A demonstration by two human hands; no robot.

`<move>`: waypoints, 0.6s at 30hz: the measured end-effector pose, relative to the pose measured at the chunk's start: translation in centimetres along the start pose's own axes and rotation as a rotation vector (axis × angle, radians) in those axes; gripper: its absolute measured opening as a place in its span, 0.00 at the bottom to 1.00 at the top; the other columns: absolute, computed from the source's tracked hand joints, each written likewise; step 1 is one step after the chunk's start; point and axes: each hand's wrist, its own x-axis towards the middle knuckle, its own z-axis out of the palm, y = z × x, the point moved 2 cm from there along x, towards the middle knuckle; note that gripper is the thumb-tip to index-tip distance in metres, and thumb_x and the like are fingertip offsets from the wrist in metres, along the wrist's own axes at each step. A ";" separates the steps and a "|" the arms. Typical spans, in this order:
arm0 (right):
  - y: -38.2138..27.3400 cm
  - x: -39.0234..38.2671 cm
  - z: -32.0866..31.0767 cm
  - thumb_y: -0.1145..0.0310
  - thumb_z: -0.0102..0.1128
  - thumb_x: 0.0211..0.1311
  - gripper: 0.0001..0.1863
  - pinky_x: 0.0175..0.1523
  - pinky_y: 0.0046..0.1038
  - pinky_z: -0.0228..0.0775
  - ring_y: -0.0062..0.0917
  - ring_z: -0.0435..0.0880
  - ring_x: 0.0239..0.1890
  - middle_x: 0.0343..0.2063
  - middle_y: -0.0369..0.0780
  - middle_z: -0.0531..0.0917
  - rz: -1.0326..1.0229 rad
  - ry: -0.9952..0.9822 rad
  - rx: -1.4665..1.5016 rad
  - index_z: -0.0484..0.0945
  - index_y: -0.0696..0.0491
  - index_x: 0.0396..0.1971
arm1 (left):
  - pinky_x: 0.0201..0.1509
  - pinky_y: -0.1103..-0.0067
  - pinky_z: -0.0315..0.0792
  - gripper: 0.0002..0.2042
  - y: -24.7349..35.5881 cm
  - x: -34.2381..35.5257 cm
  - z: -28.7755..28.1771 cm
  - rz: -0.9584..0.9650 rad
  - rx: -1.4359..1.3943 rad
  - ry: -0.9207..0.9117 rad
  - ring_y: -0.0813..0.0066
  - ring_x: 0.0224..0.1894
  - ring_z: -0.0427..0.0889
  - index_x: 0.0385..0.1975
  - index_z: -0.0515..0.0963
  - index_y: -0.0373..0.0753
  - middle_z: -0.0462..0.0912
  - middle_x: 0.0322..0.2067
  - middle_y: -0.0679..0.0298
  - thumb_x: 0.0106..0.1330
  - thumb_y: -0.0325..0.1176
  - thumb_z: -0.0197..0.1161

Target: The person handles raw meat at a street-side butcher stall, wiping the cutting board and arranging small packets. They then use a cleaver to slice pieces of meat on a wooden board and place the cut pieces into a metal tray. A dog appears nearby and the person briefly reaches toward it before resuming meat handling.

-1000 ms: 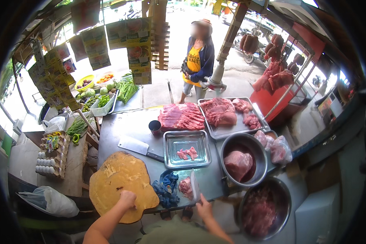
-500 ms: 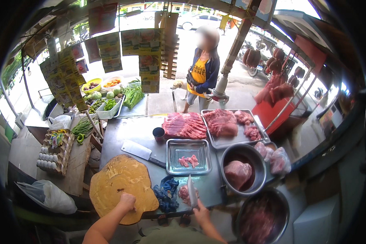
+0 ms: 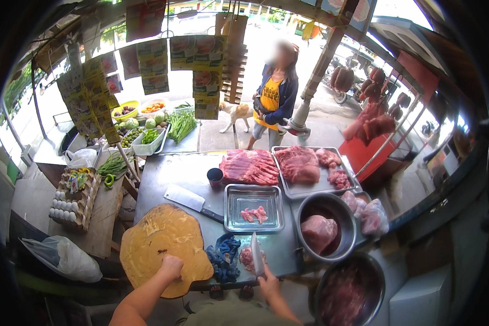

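Observation:
My left hand (image 3: 172, 267) rests as a closed fist on the round wooden chopping block (image 3: 157, 231), and nothing shows in it. Near its knuckles is a small dark mark or scrap on the wood. In my right hand (image 3: 268, 283) is a knife (image 3: 257, 255), gripped by the handle with its blade pointing away from me. A small heap of meat bits (image 3: 246, 259) lies just left of the blade, partly behind it. Beside that heap sits a crumpled blue cloth (image 3: 223, 258). A cleaver (image 3: 185, 196) lies flat beyond the block.
A metal tray (image 3: 234, 224) holds a few meat pieces. Behind it are ribs (image 3: 250, 167), a dark cup (image 3: 215, 175) and a tray of meat (image 3: 292, 194). Metal pots (image 3: 354, 209) (image 3: 383, 282) stand at right. Eggs (image 3: 65, 209) and vegetables are left. A person (image 3: 277, 98) stands across the table.
The dog behind the person has come further into view at left. My view has shifted slightly. Both hands and the knife stay nearly where they were.

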 end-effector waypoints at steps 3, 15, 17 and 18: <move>-0.5 0.6 0.1 0.77 0.56 0.59 0.33 0.27 0.30 0.82 0.30 0.86 0.27 0.37 0.49 0.84 -0.161 0.066 -0.152 0.65 0.48 0.67 | 0.41 0.72 0.74 0.26 0.0 0.4 0.1 -0.002 -0.004 0.023 0.63 0.36 0.86 0.24 0.86 0.42 0.86 0.28 0.60 0.36 0.59 0.77; -4.4 0.5 -0.5 0.74 0.55 0.60 0.33 0.29 0.31 0.79 0.30 0.86 0.19 0.22 0.47 0.83 -0.016 -0.106 0.078 0.64 0.49 0.67 | 0.41 0.63 0.73 0.26 0.0 0.2 1.2 -0.007 0.017 -0.016 0.64 0.35 0.86 0.30 0.87 0.45 0.87 0.29 0.63 0.37 0.59 0.77; -4.0 0.5 -0.2 0.74 0.55 0.60 0.33 0.31 0.32 0.79 0.31 0.86 0.20 0.21 0.47 0.83 -0.059 -0.097 0.064 0.64 0.49 0.68 | 0.41 0.63 0.73 0.26 0.0 0.2 1.2 -0.017 0.033 -0.029 0.64 0.34 0.86 0.30 0.87 0.45 0.87 0.28 0.63 0.36 0.59 0.77; -3.9 0.6 -0.1 0.74 0.55 0.60 0.33 0.32 0.31 0.79 0.31 0.86 0.20 0.21 0.47 0.84 -0.093 -0.082 0.057 0.63 0.49 0.68 | 0.41 0.63 0.73 0.26 0.1 0.2 1.1 -0.010 0.024 -0.019 0.64 0.34 0.86 0.30 0.87 0.45 0.87 0.28 0.63 0.36 0.59 0.77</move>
